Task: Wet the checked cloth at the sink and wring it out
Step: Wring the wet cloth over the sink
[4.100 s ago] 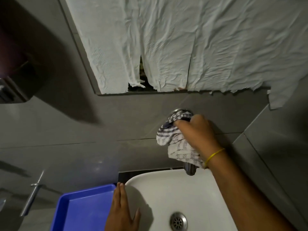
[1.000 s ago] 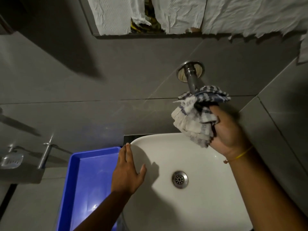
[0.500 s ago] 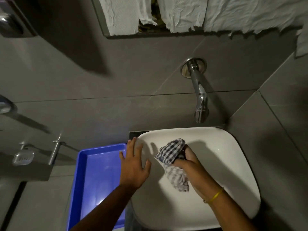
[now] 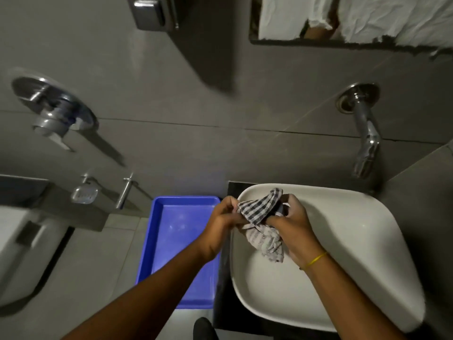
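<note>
Both hands meet over the left part of the white sink [image 4: 367, 241], w/ the checked cloth [image 4: 263, 218] bunched between them. Left hand [image 4: 224, 224] has its fingers curled in, pinching the cloth's left edge near the basin's rim. Right hand [image 4: 295, 229] is closed round the cloth's other side, fingers folded into the fabric; a yellow band [image 4: 315, 260] sits on that wrist. The cloth's upper part, dark-and-white check, stands up in a peak between the 2 hands; its paler lower part hangs down in a crumpled tail over the basin, beside the right palm. Can't tell if the cloth is wet. The chrome tap [image 4: 365, 143] comes out of the grey wall [image 4: 220, 106] above the sink's back right part, well apart from the hands; no stream shows at its spout. A blue tray [image 4: 181, 241] lies just left of the sink, partly under the left forearm. Further left on the wall: a round chrome valve w/ lever [image 4: 55, 116] and a small soap dish [image 4: 84, 192]. Top right, white crumpled paper [image 4: 392, 18] hangs over a frame.
</note>
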